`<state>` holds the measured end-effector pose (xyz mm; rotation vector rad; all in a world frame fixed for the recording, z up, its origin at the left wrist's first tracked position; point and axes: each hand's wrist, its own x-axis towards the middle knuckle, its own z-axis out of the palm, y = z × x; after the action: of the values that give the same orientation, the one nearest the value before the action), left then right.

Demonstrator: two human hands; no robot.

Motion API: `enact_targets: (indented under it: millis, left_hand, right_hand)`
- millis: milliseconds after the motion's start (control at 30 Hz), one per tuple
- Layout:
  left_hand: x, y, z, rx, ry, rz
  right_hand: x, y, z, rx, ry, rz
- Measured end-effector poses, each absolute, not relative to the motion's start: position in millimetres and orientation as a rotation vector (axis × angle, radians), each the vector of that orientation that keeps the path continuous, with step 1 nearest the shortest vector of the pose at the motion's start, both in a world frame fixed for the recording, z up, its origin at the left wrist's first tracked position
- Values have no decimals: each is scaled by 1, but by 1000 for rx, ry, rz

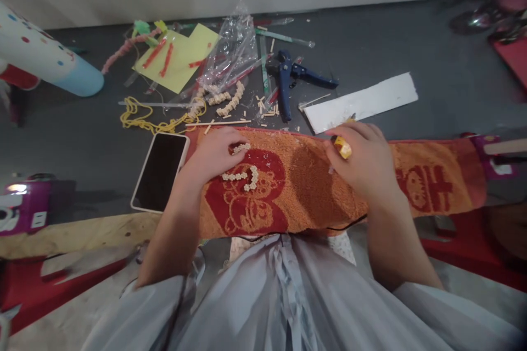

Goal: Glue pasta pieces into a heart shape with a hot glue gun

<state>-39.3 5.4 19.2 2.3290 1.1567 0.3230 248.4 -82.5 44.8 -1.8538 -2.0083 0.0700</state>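
An orange and red towel (321, 175) lies along the table's front edge. On its left part, my left hand (218, 154) has its fingers curled round a small beige beaded piece (241, 148). Just below that hand, two more beige pieces rest on the towel, one straight (234, 176) and one curved (252, 178). My right hand (360, 156) is closed on a small yellow object (342, 147) above the towel's right half, near a white strip (362, 102). A phone (160, 173) lies left of my left wrist.
Behind the towel are a blue cutter (286, 85), clear plastic bags (233, 49), yellow-green paper (177, 60), yellow string (140, 115) and short stick bits (269, 112). A spotted cylinder (53, 55) leans in at the left.
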Motion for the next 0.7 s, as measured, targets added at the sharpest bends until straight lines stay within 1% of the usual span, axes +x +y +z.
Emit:
enact_targets:
  millis: [200,467,700]
  left_hand:
    - [-37,6,17,2392,1181,284]
    - [-39,6,16,2434,1171,393]
    - [-39,6,18,2441,1163,416]
  right_hand:
    - [295,-115,34,-2148,-1943,-38]
    - [304,-127,22,-2106,-2060,103]
    - [298,-114,19,-2275,-1966,31]
